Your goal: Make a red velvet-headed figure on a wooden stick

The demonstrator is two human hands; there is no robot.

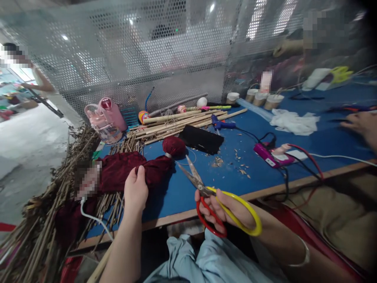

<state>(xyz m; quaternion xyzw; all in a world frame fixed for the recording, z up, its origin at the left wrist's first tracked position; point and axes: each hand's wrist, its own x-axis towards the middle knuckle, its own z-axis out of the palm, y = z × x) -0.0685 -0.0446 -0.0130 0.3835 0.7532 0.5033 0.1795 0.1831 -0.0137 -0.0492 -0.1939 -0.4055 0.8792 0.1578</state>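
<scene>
Perforated metal panels (141,59) run behind the blue table (167,200), and dried stalks (38,220) crowd its left end. I have the left hand (136,190) clamped on the maroon cloth (120,169), thumb on top, over the table's left part. Look at the right end of that cloth: 1 round bulb (173,146), a pale band (168,155) around its neck! Over on my other side, the right hand (235,212) clasps the scissors (203,190) by 1 red handle and 1 yellow, the 2 blades apart, tips near the bulb. Beyond lie a black strip (202,139), some sticks (173,125) and a blue glue gun (222,124), left of the purple power strip (266,155). Far right, a co-worker's hand (363,122) shows over the table, well apart from my 2.
</scene>
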